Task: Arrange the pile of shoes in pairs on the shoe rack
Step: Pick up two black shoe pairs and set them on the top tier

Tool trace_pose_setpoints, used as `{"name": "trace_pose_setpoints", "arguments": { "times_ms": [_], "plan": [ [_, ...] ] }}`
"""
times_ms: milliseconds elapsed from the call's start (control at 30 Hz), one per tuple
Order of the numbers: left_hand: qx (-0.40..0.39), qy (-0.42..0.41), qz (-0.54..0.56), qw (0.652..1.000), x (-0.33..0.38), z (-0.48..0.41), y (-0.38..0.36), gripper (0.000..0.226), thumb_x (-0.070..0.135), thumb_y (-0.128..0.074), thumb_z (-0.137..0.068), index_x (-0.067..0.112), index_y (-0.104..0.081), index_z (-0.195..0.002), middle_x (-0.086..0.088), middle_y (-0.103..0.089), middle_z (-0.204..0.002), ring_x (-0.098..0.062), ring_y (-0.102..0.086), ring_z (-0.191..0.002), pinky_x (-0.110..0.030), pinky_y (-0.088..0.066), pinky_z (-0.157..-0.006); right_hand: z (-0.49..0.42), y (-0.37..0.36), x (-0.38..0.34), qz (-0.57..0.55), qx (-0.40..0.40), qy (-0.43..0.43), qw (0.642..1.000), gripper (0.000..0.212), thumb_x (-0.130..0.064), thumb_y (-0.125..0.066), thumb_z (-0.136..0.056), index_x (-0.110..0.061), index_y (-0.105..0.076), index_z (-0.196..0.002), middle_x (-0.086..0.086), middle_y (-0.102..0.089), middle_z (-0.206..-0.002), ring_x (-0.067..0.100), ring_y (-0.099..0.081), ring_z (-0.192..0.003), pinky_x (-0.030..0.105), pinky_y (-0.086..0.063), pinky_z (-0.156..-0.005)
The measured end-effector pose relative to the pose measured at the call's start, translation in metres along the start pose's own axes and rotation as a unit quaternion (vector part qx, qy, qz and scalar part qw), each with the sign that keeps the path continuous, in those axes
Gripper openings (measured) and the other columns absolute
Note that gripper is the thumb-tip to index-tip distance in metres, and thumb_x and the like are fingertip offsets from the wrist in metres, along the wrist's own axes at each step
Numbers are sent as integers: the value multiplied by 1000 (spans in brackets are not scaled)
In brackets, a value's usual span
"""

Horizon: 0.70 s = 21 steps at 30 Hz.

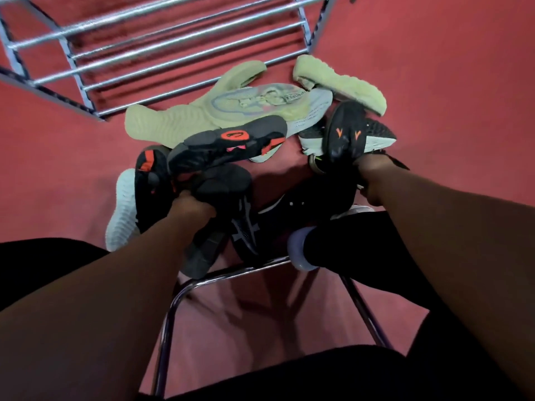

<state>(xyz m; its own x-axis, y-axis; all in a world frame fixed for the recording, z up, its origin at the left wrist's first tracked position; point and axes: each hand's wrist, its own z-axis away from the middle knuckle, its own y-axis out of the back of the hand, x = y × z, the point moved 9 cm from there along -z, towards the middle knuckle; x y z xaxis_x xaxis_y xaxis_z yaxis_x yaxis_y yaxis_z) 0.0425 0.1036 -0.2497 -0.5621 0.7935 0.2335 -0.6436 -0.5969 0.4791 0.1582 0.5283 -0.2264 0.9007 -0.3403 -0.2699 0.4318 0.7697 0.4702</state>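
Two shoes are in hand at the pile (304,111), which lies on the red floor (434,82) just in front of the rack (185,57). The left grip (192,205) is curled round the heel end of a grey shoe (228,143), held sole-up with an orange badge showing. The right grip (373,180) is closed on the heel of a black shoe (344,134) marked with two orange chevrons, though its fingers are mostly hidden behind the shoe. The two soles differ, so these are probably not a pair. A dark sole (149,175) with an orange patch, lying against a white-soled shoe (121,209) at the left of the pile, looks a likelier mate for the grey one. Two green shoes (179,117) lie nearest the rack, one upturned and one on its side.

These are trainers, so they should be light enough to carry one per hand. The foam soles will likely give under pressure, and the knit uppers will fold if squeezed mid-foot. The heel is the stiffest part and the best place to hold, either wrapped as now or pinched at the collar. The rack's shelves are round bars with gaps between them. Each shoe should therefore be turned sole-down and laid across at least two bars, or a toe may drop through.
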Motion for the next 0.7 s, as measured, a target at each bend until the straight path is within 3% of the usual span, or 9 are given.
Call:
{"name": "trace_pose_setpoints", "arguments": {
  "times_ms": [67,100,200,300,367,433,567,633,700],
  "plan": [
    [-8,3,-47,999,-6,-8,1,84,45,-81,-42,13,-67,-119,-15,-71,-112,-36,-69,-98,-42,-60,-89,6,-12,5,9,-32,-17,999,19,-8,-49,-98,-15,-66,-106,3,-67,-82,14,-62,-60,19,-46,-46],
    [-15,6,-61,998,-8,-11,1,75,43,-81,-44,14,-72,-113,-15,-73,-107,-35,-71,-96,-42,-60,-89,4,-14,5,31,-29,-5,999,19,-6,-50,-99,-14,-66,-106,5,-66,-77,16,-64,-54,19,-46,-41],
    [-15,13,-24,1000,-5,0,5,40,21,-89,-63,13,-76,-101,-13,-75,-98,-30,-72,-88,-41,-60,-87,-4,-27,8,32,-58,-8,998,27,-6,-58,-94,-8,-66,-120,17,-75,-87,28,-73,-57,32,-56,-45],
    [-21,12,3,1000,-8,-3,0,38,16,-89,-69,13,-73,-103,-10,-73,-97,-28,-71,-88,-36,-59,-84,-21,-31,12,22,-58,-14,998,49,-13,-80,-78,-7,-65,-125,14,-76,-98,25,-75,-66,28,-56,-47],
    [-43,7,12,999,-4,-3,-6,40,13,-89,-71,12,-72,-107,-10,-73,-98,-28,-71,-89,-37,-59,-85,-16,-33,7,38,-54,13,998,37,-17,-83,-79,-12,-67,-112,3,-70,-91,13,-63,-66,17,-43,-45],
    [-68,-1,12,998,-1,-1,-8,40,14,-89,-72,12,-72,-108,-10,-74,-99,-28,-71,-89,-38,-59,-85,-2,-38,7,70,-78,10,994,25,-18,-80,-85,-13,-69,-107,0,-63,-86,11,-52,-69,22,-39,-51],
    [-114,-19,-8,993,-1,7,-10,42,21,-92,-69,16,-73,-106,-7,-76,-99,-25,-72,-90,-38,-59,-86,12,-43,7,65,-92,6,994,4,-6,-71,-94,-7,-68,-97,3,-58,-74,11,-55,-48,13,-35,-32],
    [-131,-33,-15,991,2,15,-8,48,23,-93,-67,16,-73,-110,-7,-76,-103,-25,-73,-94,-41,-59,-91,23,-43,7,54,-96,-2,994,19,-7,-72,-91,-2,-71,-109,11,-67,-78,19,-65,-51,22,-51,-41],
    [-164,-47,15,985,11,30,-7,31,16,-86,-78,17,-73,-106,-6,-76,-103,-24,-72,-93,-37,-60,-83,35,-35,-1,72,-97,23,992,24,-6,-73,-84,-1,-72,-107,18,-72,-86,30,-72,-63,42,-64,-62]
  ]
}}
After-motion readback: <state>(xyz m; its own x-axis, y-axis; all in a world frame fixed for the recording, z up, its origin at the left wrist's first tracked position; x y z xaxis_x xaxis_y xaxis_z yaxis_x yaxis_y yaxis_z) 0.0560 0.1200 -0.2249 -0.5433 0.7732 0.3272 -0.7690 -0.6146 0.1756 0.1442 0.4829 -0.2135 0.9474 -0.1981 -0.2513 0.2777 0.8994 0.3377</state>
